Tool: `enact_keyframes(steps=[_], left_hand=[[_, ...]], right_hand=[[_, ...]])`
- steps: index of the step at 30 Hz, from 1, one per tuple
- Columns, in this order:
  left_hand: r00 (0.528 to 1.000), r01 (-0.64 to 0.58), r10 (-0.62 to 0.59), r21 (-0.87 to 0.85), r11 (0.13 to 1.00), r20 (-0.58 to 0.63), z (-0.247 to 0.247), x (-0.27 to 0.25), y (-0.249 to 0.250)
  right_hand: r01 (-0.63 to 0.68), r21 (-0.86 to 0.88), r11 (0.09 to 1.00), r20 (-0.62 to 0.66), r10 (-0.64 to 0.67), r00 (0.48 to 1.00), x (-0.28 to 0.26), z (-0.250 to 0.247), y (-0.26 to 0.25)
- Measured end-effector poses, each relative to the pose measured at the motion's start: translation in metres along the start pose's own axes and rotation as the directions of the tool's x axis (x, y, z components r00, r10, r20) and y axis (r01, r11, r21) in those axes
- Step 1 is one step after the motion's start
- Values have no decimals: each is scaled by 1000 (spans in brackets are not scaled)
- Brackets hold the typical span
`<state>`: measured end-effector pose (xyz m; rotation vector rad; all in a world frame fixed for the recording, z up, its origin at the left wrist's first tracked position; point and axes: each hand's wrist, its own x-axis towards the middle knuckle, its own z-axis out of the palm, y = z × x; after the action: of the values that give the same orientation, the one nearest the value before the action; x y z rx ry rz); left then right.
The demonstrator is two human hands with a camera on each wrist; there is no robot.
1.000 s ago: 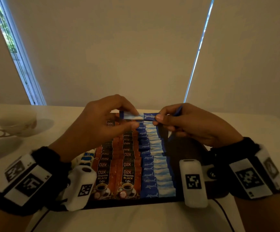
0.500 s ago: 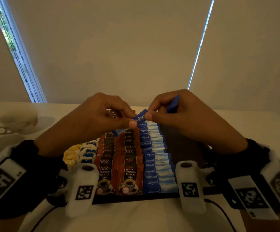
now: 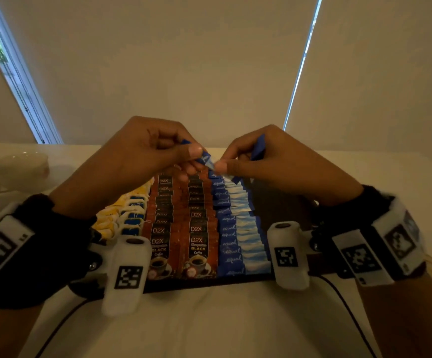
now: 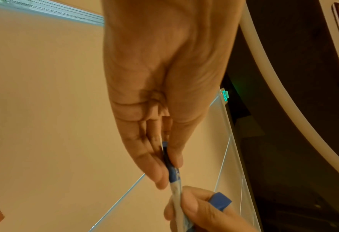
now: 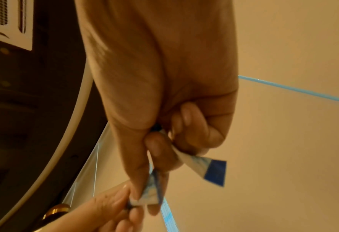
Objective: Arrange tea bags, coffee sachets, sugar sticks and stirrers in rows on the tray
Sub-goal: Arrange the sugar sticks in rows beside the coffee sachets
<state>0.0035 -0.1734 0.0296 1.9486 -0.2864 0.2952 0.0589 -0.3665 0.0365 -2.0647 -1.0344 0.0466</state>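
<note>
Your left hand (image 3: 142, 153) and right hand (image 3: 274, 164) both pinch one small blue-and-white paper sugar stick (image 3: 206, 160) above the dark tray (image 3: 282, 202); your right fingers (image 3: 238, 156) also grip another blue stick (image 3: 258, 147).

Both hands are held raised and close together, fingertips almost meeting, the left hand (image 3: 142, 148) with thumb and fingers pinched on one end of a blue sugar stick (image 3: 206, 160), the right hand (image 3: 269, 161) pinched on its other end with a second stick (image 3: 258, 147) tucked between curled fingers.
</note>
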Motion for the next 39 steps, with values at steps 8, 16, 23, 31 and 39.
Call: enact_keyframes(steps=[8,16,23,31,39], left_hand=[[997,69,-69,5,998,-21,-7,-1,-2],[996,88,-81,179,980,-46,-36,-2,0],[988,41,-13,176,984,-155,-55,-5,1],[986,30,4,206,978,-164,-59,-5,2],[989,16,17,223,975,-148,-58,-3,-1]], right_hand=[[5,-42,999,-10,-6,1000,-7,-17,1],[-392,-175,903,313,429,847,-31,-34,32],[-534,-340,774,327,629,705,-28,-21,63],[-500,-448,741,386,665,640,-16,-3,64],[-511,-401,760,292,635,716,-18,-7,53]])
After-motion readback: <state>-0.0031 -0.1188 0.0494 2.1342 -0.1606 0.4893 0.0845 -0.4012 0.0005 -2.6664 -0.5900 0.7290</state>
